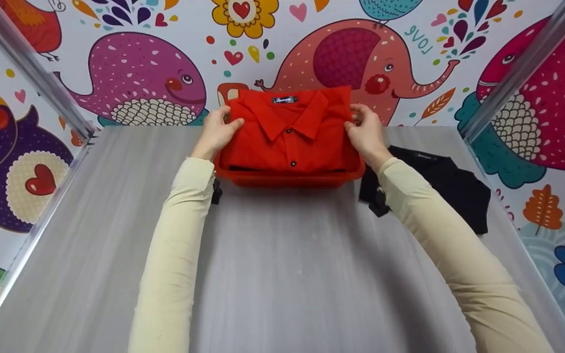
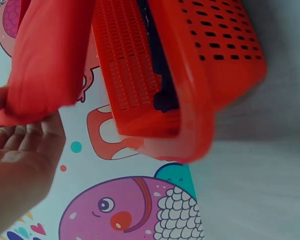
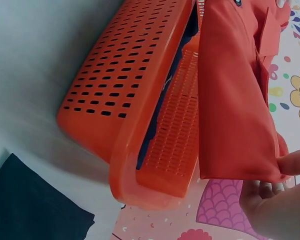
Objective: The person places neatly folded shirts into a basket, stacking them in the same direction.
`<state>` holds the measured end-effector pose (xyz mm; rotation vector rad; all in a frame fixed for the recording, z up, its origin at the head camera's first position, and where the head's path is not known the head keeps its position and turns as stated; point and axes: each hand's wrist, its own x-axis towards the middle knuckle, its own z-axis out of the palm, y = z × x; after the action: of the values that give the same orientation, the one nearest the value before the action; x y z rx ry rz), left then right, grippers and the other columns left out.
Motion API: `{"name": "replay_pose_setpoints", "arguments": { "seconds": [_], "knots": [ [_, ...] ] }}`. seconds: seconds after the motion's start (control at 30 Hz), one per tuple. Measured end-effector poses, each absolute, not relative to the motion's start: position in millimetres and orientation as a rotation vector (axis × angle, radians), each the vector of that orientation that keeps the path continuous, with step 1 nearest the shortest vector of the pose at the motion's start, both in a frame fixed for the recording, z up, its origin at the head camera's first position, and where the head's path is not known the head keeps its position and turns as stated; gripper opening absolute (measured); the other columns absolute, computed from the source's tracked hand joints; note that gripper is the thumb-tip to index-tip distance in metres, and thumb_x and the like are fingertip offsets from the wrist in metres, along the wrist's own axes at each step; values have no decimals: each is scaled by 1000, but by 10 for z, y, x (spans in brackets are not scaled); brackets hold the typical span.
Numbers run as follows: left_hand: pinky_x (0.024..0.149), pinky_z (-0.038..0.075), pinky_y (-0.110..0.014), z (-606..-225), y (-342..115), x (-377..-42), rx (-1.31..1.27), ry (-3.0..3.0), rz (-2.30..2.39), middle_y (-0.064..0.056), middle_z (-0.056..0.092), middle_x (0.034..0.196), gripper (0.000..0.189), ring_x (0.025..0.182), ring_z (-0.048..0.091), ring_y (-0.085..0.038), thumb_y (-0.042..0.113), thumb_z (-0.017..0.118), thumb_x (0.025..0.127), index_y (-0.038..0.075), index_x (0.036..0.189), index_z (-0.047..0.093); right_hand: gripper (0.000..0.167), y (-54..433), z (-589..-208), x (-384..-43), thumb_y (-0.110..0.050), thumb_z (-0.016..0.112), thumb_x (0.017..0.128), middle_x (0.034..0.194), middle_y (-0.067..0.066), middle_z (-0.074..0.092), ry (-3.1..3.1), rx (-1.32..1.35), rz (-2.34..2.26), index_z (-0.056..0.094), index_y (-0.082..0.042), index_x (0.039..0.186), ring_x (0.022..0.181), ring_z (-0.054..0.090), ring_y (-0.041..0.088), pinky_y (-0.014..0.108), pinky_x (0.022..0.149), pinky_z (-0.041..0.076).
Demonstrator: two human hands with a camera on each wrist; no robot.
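Observation:
A folded red shirt (image 1: pixel 268 132) with a collar and dark buttons is held up over a red plastic basket (image 1: pixel 287 180). My left hand (image 1: pixel 217 130) pinches its left side, thumb in front and fingers behind. On the other side my right hand (image 1: pixel 367 130) grips the shirt the same way. Both wrist views show the shirt's lower edge above the basket's rim, with the basket's perforated wall (image 3: pixel 115 65) beside it. Inside the basket lies a dark cloth (image 2: pixel 165 85), mostly hidden by the rim and the shirt.
A folded black garment (image 1: pixel 449 186) lies on the grey table (image 1: pixel 282 274) right of the basket, partly behind my right forearm. A wall with printed cartoon animals (image 1: pixel 145 73) stands close behind the basket. Metal posts (image 1: pixel 513 73) rise at both back corners.

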<state>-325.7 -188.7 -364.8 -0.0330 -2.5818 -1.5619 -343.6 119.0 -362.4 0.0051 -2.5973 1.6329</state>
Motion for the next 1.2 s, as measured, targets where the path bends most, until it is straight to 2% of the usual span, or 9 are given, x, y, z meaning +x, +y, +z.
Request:
{"name": "replay_pose_setpoints", "arguments": {
  "seconds": [0.23,0.43,0.53,0.63,0.73,0.87,1.03,1.13,1.2],
  "knots": [
    [87,38,-32,-3622,-1822,-3295,-27,-2586,-1518,-17,56,104,15,95,47,-25,3,57,94,-7,103,54,43,1172,-3601,-3484,1,52,95,119,18,57,-2593,20,1570,50,-2,137,108,50,26,35,94,41],
    [92,39,-35,-3625,-1824,-3336,-1,-2581,-1463,-20,58,111,21,99,49,-27,4,57,95,-9,112,56,45,1157,-3584,-3515,-2,54,96,126,17,57,-2607,48,1539,48,-5,141,115,51,25,33,99,41],
    [99,38,-37,-3668,-1841,-3327,21,-2666,-1339,-22,57,122,32,108,51,-31,9,57,96,-8,123,55,52,1179,-3592,-3523,-4,56,95,135,16,53,-2639,93,1515,43,-8,145,122,49,26,35,101,40],
    [105,34,-41,-3732,-1894,-3291,-1,-2834,-1165,-25,51,133,43,121,47,-35,12,56,97,-9,133,48,56,1236,-3601,-3520,-5,57,94,139,16,48,-2681,125,1482,40,-8,147,126,45,28,38,103,38],
    [107,32,-44,-3783,-1971,-3232,-61,-2943,-1053,-28,48,135,45,125,44,-39,9,55,96,-13,134,46,53,1329,-3620,-3513,-3,55,93,138,18,48,-2693,134,1484,43,-5,144,126,45,31,40,103,38],
    [102,37,-46,-3833,-2074,-3150,-112,-2962,-1001,-31,53,127,37,114,48,-41,5,53,94,-15,125,53,46,1464,-3660,-3484,-1,51,93,135,21,51,-2702,127,1512,47,1,139,123,48,34,41,102,40],
    [89,43,-46,-3873,-2163,-3082,-137,-2974,-979,-31,56,120,35,99,51,-39,4,54,93,-14,122,54,42,1609,-3743,-3448,-3,52,94,132,23,51,-2726,111,1497,49,2,136,120,50,36,43,99,42],
    [79,43,-46,-3885,-2218,-3057,-174,-2977,-916,-31,59,106,34,88,50,-37,3,54,92,-15,121,55,43,1687,-3789,-3429,-3,52,94,132,23,50,-2732,91,1501,48,2,136,119,50,37,45,97,44],
    [77,42,-46,-3890,-2265,-3034,-186,-2973,-886,-30,58,99,33,85,49,-36,3,54,92,-15,120,56,45,1740,-3813,-3424,-1,52,92,131,23,50,-2724,88,1504,47,3,136,118,50,38,45,96,44]
  ]
}}
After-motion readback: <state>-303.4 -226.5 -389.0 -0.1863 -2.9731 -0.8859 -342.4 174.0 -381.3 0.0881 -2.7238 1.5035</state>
